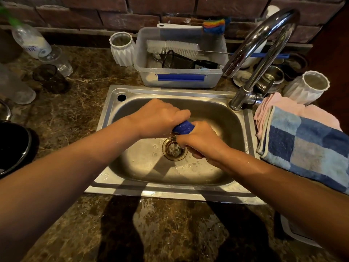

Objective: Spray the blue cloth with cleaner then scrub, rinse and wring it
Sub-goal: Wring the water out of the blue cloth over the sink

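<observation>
We have the blue cloth (183, 127) bunched into a short roll over the sink (243, 129) drain, its length running between our fists, left hand (158, 118) clenched on one end, right hand (200, 140) on the other, set for twisting.

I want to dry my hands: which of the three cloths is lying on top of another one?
The blue checked towel, right of the sink: it overlaps the pink cloth.
</observation>
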`<state>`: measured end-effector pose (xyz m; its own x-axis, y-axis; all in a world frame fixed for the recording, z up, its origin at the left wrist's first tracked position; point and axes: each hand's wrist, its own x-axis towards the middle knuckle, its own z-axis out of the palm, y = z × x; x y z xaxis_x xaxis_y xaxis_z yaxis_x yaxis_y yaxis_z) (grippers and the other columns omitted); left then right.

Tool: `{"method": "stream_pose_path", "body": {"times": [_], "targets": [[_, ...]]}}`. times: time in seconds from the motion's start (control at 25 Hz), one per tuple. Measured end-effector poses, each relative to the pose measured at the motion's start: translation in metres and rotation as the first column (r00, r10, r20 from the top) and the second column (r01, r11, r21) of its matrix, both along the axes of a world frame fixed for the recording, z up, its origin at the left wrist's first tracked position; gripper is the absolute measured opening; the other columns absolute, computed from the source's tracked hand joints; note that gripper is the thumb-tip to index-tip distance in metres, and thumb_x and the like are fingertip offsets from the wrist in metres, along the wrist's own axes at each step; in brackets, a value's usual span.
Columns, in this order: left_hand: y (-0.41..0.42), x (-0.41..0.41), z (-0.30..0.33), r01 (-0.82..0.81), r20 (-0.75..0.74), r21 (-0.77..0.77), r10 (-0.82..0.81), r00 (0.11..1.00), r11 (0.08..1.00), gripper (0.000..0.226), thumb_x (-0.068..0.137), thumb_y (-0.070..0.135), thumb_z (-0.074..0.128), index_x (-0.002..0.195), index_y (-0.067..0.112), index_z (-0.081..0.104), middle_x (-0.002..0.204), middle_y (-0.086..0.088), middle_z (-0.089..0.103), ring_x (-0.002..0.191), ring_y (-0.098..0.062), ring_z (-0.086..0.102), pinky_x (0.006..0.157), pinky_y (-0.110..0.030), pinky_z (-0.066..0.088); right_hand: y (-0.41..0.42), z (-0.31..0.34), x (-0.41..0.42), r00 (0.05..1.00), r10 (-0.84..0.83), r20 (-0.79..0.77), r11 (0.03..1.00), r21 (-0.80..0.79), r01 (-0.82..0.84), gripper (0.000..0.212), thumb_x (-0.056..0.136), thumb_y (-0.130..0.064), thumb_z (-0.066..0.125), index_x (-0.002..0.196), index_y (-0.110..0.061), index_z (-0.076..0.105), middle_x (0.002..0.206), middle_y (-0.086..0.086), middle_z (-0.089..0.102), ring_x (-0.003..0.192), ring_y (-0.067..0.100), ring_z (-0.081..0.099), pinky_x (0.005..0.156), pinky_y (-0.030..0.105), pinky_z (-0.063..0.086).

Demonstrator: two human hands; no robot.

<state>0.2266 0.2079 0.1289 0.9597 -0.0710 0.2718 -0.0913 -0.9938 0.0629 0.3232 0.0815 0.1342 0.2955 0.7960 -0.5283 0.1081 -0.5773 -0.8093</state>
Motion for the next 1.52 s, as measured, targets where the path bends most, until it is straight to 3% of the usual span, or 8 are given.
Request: {"method": "stream_pose_path", "body": {"times": [0.48, 0.72, 0.8, 0.96, 1.12, 1.24, 1.36, 1.52], "targets": [[-0.004, -0.011, -0.009, 0.038, -0.041, -0.003, -0.038, 0.998, 0.999, 0.015, 0.070, 0.010, 0.072, 0.079, 0.004, 0.062, 0.057, -0.012, 0.062, 0.046, -0.030, 0.056, 0.037, -0.034, 0.046, -0.010, -0.017, -0.003, 0.838, 0.008, -0.546, 0.998, -0.054, -0.045, 0.043, 0.069, 0.008, 0.045, 0.038, -0.022, 0.049, 0.037, -0.006, 0.036, 0.028, 0.006, 0.027, 0.030, 0.011, 0.024], [-0.022, -0.023, -0.033, -0.298, -0.151, -0.097, 0.282, 0.948, 0.950, 0.026, 0.075, 0.021, 0.067, 0.094, 0.012, 0.051, 0.079, -0.009, 0.063, 0.063, -0.030, 0.060, 0.046, -0.036, 0.045, 0.000, -0.028, 0.008, 0.879, 0.022, -0.476, 0.991, -0.104, -0.081, 0.017, 0.078, 0.004, 0.056, 0.080, -0.012, 0.048, 0.051, 0.001, 0.044, 0.033, 0.005, 0.033, 0.030, 0.014, 0.025], [-0.031, -0.030, -0.043, -0.579, -0.240, -0.224, 0.532, 0.812, 0.784, 0.028, 0.076, 0.024, 0.064, 0.095, 0.017, 0.044, 0.083, -0.006, 0.063, 0.069, -0.030, 0.060, 0.053, -0.036, 0.045, -0.002, -0.032, 0.013, 0.873, -0.113, -0.475, 0.993, -0.094, 0.078, 0.034, 0.079, -0.001, 0.062, 0.106, -0.018, 0.048, 0.066, 0.006, 0.054, 0.042, 0.008, 0.048, 0.038, 0.015, 0.039], [-0.058, -0.044, -0.048, -0.667, -0.504, -0.742, 0.595, 0.626, 0.074, 0.020, 0.076, 0.025, 0.064, 0.084, 0.021, 0.046, 0.074, -0.004, 0.060, 0.066, -0.023, 0.059, 0.053, -0.031, 0.044, -0.017, -0.032, -0.004, 0.975, -0.130, -0.177, 0.991, -0.023, 0.129, 0.048, 0.078, -0.023, 0.069, 0.120, -0.026, 0.046, 0.098, 0.005, 0.067, 0.091, 0.016, 0.065, 0.064, 0.023, 0.049], [-0.091, -0.059, -0.044, -0.596, -0.465, -0.772, 0.443, 0.766, 0.220, 0.016, 0.075, 0.034, 0.060, 0.082, 0.020, 0.056, 0.085, -0.005, 0.060, 0.090, -0.024, 0.057, 0.077, -0.037, 0.046, -0.042, -0.033, -0.035, 0.967, -0.188, -0.172, 0.966, 0.144, 0.214, 0.013, 0.077, -0.017, 0.070, 0.087, -0.018, 0.062, 0.071, -0.006, 0.068, 0.060, 0.000, 0.063, 0.055, 0.014, 0.049], [-0.104, -0.080, -0.039, -0.546, -0.480, -0.836, 0.401, 0.780, 0.061, 0.037, 0.078, 0.020, 0.068, 0.112, 0.019, 0.054, 0.096, 0.003, 0.064, 0.083, -0.003, 0.062, 0.068, -0.019, 0.049, -0.061, -0.033, -0.047, 0.989, -0.139, -0.053, 0.957, 0.251, 0.148, 0.015, 0.081, -0.012, 0.064, 0.096, -0.015, 0.063, 0.080, -0.006, 0.067, 0.074, 0.006, 0.064, 0.072, 0.021, 0.053], [-0.112, -0.097, -0.034, -0.482, -0.493, -0.865, 0.417, 0.764, -0.140, 0.039, 0.081, 0.003, 0.062, 0.116, 0.016, 0.056, 0.093, 0.000, 0.067, 0.080, -0.009, 0.067, 0.063, -0.020, 0.053, -0.078, -0.031, -0.057, 0.991, -0.126, -0.041, 0.942, 0.309, 0.133, 0.017, 0.088, -0.009, 0.054, 0.103, -0.013, 0.061, 0.097, 0.003, 0.067, 0.090, 0.014, 0.065, 0.080, 0.026, 0.054], [-0.123, -0.112, -0.034, -0.273, -0.424, -0.863, 0.315, 0.849, -0.424, 0.028, 0.087, -0.002, 0.049, 0.102, 0.015, 0.065, 0.086, 0.000, 0.075, 0.078, -0.011, 0.071, 0.062, -0.019, 0.055, -0.098, -0.031, -0.070, 0.980, -0.160, -0.120, 0.904, 0.381, 0.194, 0.024, 0.092, -0.008, 0.047, 0.115, -0.011, 0.051, 0.088, -0.002, 0.062, 0.058, -0.002, 0.063, 0.046, 0.015, 0.048]]}}
